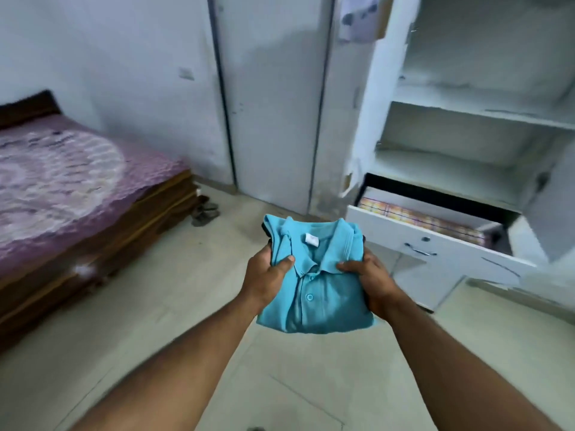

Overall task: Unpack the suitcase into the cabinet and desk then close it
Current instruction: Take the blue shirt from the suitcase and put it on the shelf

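At nine o'clock a bed (62,188) with a purple cover stands against the wall. At centre the left hand (267,276) and right hand (370,279) grip a folded teal polo shirt (314,275) from either side, thumbs on top. At two o'clock the white cabinet (473,113) stands open, its drawer (435,241) pulled out.

You hold the folded shirt (314,275) between your left hand (267,275) and right hand (370,281), above the floor (155,321). The cabinet (466,126) stands ahead and to its right, with an open drawer (435,244) just right of the shirt holding what seems folded cloth. The bed (68,188) lies well left of the cabinet, sandals (205,209) at its foot.
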